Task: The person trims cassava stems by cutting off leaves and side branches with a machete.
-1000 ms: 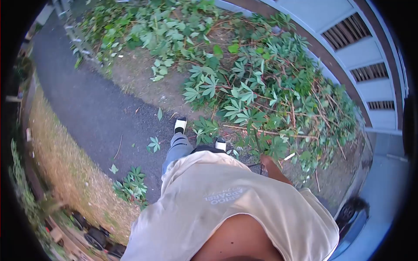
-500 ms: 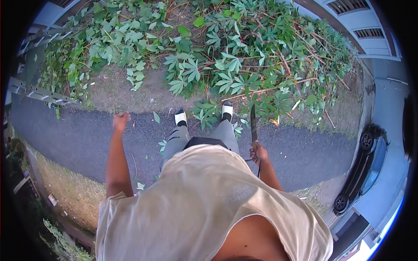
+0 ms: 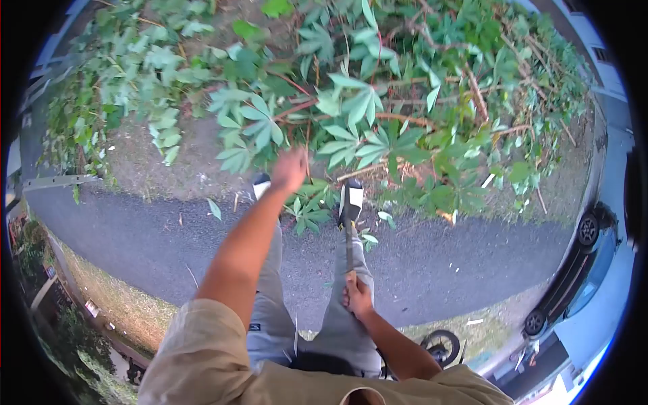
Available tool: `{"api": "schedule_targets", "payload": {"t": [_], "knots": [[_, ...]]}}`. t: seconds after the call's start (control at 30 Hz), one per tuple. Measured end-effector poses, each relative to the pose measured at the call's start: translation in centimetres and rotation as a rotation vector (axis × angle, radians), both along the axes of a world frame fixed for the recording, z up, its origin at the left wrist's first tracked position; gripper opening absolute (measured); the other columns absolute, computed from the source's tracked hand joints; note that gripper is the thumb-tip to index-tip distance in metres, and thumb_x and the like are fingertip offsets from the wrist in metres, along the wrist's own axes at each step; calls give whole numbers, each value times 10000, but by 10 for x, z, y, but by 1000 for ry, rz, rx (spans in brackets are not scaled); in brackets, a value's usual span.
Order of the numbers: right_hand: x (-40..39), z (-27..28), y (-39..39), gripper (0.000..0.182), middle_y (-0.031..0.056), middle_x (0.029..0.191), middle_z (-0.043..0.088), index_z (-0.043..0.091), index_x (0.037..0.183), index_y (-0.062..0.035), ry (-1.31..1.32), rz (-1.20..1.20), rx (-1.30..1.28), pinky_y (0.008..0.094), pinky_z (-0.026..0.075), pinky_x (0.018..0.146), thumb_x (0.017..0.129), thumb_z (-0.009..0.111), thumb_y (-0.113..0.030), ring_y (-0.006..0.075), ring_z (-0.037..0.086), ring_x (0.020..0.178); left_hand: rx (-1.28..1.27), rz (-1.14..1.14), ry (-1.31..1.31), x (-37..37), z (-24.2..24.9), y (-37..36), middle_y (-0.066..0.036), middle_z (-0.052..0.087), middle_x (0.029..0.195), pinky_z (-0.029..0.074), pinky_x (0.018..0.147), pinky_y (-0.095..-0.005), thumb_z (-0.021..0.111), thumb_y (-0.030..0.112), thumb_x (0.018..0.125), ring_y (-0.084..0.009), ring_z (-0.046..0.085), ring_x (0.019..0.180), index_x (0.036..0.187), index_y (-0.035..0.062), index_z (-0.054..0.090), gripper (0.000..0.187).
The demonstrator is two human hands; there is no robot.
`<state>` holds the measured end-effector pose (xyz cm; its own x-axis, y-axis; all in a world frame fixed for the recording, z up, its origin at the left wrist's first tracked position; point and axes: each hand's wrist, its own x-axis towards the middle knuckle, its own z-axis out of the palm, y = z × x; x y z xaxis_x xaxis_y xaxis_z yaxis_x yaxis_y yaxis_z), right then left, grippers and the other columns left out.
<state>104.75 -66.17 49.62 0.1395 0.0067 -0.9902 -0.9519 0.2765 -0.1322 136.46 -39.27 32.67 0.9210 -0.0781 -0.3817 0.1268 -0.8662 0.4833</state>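
Note:
Reaching forward over the left shoe, my left hand (image 3: 290, 170) is at the near edge of the leafy cuttings (image 3: 364, 101). Its fingers are smeared by motion, and I cannot make out whether they touch a stem. My right hand (image 3: 358, 295) is closed round the handle of a long, dark-bladed knife (image 3: 349, 246) in front of my right leg. The blade points forward, its far part over the right shoe (image 3: 352, 196). Broad green leaves and reddish stems lie just beyond both shoes.
A dark paved path (image 3: 155, 233) crosses under my feet. A black car (image 3: 574, 270) stands at the right, with a wheel (image 3: 442, 347) nearer to my right arm. Part of a metal ladder (image 3: 61, 181) shows at the left. Vines cover the far left ground.
My left hand has swung forward and right to the cuttings. My right hand has moved left with the knife, now in front of my right leg. The view has tilted and come closer to the leaves.

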Motion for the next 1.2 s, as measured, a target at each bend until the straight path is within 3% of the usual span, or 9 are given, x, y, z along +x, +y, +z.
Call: {"api": "schedule_targets", "payload": {"t": [0.03,0.1,0.2,0.3,0.4,0.6,0.77,0.87,1.2], "knots": [[-3,-1,9,407,-8,797,561,592,1170,-115,47,3,4,273,444,501,1072,634,-508,93,526,586,-164,135,-124,39,-41,-6,-221,692,1139,518,967,-566,505,233,1081,-444,662,1052,1143,59,643,231],[-6,-19,30,373,-13,811,554,587,1221,-103,103,7,-5,265,442,518,1094,624,-451,84,522,610,-33,69,-478,123,-135,0,-221,690,1147,519,955,-549,527,194,1049,-425,655,1081,1127,75,680,208],[-14,-30,37,317,-17,811,533,573,1235,-88,-9,-40,-3,246,436,546,1119,596,-382,69,500,638,211,-95,-16,213,-195,11,-213,685,1297,526,1019,-518,626,261,1010,-429,629,1247,1330,83,598,368],[8,-23,44,207,-24,818,503,549,1176,-115,27,-124,126,241,395,536,1142,555,-319,57,467,632,118,-174,198,186,-233,7,-215,685,1344,535,1017,-533,642,326,1021,-453,635,1257,1397,101,546,448],[24,-23,51,217,-25,805,497,551,1178,-128,88,-168,123,240,379,526,1139,558,-341,57,462,621,29,-96,213,159,-186,-2,-242,723,1222,545,940,-564,618,401,1051,-481,689,1121,1355,180,557,381],[46,-16,43,271,-17,786,511,574,1210,-141,20,-49,55,243,381,489,1123,579,-398,72,467,564,33,-233,12,210,-26,-17,-200,742,1142,545,905,-567,604,318,1057,-440,698,1103,1304,163,595,291],[59,-3,41,300,-22,747,508,574,1152,-138,-47,-9,7,252,392,474,1110,597,-433,74,476,549,9,-335,-118,276,61,-19,-187,744,1090,541,870,-573,601,274,1044,-431,701,1063,1217,131,622,225],[61,3,36,323,-24,739,508,570,1125,-136,-47,-27,-15,260,402,480,1099,610,-455,73,482,551,0,-351,18,279,114,-31,-203,736,1039,531,838,-589,586,294,1048,-452,697,1030,1158,121,623,208],[65,60,-17,340,-26,746,514,567,1071,-122,-105,-130,-104,288,420,481,1099,606,-458,82,480,546,-99,-221,15,172,222,-59,-209,745,1011,539,856,-586,628,285,1041,-457,706,1008,1175,112,619,219]]}}
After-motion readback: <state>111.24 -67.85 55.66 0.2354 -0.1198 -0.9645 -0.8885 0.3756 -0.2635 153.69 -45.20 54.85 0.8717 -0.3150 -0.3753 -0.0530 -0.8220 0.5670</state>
